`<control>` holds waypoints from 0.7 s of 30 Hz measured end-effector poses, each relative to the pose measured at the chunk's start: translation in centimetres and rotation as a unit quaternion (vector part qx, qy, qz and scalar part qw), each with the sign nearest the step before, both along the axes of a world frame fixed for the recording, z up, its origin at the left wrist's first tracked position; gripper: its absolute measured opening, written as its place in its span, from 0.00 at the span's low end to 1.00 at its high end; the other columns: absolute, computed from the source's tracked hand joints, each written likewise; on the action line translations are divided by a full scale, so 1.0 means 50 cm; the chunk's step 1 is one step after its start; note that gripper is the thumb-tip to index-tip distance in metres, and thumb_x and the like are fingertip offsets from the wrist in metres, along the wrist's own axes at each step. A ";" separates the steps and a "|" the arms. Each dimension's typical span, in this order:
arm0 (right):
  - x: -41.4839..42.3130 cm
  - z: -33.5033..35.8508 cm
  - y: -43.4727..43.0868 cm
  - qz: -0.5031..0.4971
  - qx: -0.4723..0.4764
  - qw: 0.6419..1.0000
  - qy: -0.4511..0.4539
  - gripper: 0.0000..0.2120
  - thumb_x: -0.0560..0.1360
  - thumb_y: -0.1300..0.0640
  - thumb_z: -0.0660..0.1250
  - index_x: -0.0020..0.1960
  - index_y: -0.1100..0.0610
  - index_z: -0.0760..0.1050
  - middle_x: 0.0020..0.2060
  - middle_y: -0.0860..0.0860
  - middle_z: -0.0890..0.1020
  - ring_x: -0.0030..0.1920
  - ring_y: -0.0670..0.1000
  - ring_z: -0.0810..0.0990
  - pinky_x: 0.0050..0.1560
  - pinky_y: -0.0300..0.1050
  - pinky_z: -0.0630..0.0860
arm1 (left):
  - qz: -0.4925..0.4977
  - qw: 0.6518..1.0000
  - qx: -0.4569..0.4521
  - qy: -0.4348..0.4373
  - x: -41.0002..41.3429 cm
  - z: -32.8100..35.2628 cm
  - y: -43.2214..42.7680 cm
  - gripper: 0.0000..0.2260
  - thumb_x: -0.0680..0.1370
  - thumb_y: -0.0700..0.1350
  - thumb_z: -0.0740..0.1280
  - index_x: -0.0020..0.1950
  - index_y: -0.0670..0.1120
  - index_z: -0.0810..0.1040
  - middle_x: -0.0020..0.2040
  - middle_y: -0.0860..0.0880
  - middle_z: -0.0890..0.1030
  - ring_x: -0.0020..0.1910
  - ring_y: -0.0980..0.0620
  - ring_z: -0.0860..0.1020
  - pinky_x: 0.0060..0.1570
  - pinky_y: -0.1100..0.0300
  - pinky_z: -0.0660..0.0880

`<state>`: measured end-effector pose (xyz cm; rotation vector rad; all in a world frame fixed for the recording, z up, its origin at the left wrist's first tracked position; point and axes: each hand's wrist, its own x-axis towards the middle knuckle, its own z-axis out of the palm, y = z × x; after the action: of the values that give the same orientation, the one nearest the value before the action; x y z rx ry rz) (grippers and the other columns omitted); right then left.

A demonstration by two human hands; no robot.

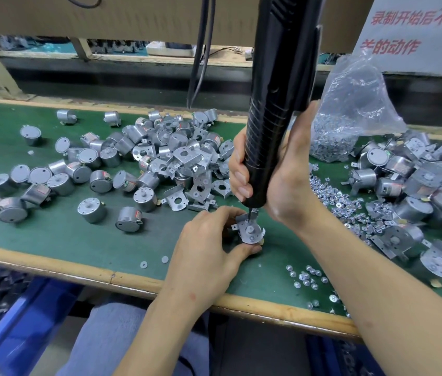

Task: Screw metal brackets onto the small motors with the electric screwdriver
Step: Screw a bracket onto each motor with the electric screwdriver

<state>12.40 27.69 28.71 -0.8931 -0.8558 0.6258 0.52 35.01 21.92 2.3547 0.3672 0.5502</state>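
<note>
My right hand [282, 175] grips the black electric screwdriver [277, 104], which stands nearly upright. Its bit touches down on a metal bracket [249, 229] that lies on top of a small silver motor. My left hand [209, 251] holds that motor and bracket on the green mat, thumb at the front and fingers behind. The motor body is mostly hidden under the bracket and my fingers.
Loose motors [92, 210] and bare brackets [187, 158] are heaped at the left and centre of the green mat [51, 229]. Bracketed motors [410, 185] pile up at right. A plastic bag of screws [350, 115] stands behind; loose screws [306, 275] lie near the wooden front edge. A blue bin [11, 308] sits below.
</note>
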 end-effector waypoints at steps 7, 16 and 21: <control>-0.004 0.001 0.001 -0.008 -0.027 1.000 -0.001 0.38 0.63 0.19 0.55 0.35 0.56 0.72 0.24 0.51 0.71 0.20 0.50 0.66 0.25 0.38 0.67 | -0.002 1.000 0.015 -0.006 0.001 0.002 -0.002 0.22 0.67 0.56 0.79 0.58 0.56 0.79 0.46 0.59 0.79 0.46 0.60 0.77 0.50 0.64 0.73; -0.007 0.002 0.005 -0.014 -0.065 0.998 -0.014 0.38 0.61 0.17 0.57 0.33 0.55 0.72 0.24 0.51 0.71 0.21 0.51 0.66 0.26 0.41 0.66 | 0.002 0.998 0.069 -0.010 0.000 0.011 -0.008 0.21 0.68 0.57 0.78 0.59 0.53 0.79 0.40 0.71 0.66 0.47 0.57 0.75 0.46 0.61 0.72; -0.007 -0.002 0.005 -0.039 -0.070 0.997 -0.020 0.39 0.60 0.16 0.57 0.33 0.55 0.72 0.24 0.53 0.71 0.21 0.53 0.66 0.26 0.43 0.66 | -0.004 0.998 0.068 -0.017 -0.002 0.011 -0.010 0.21 0.69 0.57 0.77 0.59 0.54 0.79 0.40 0.70 0.66 0.48 0.57 0.75 0.46 0.60 0.73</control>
<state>12.07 27.96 28.64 -1.0647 -0.8162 0.6069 0.42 34.50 22.45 2.4728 0.3129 0.6280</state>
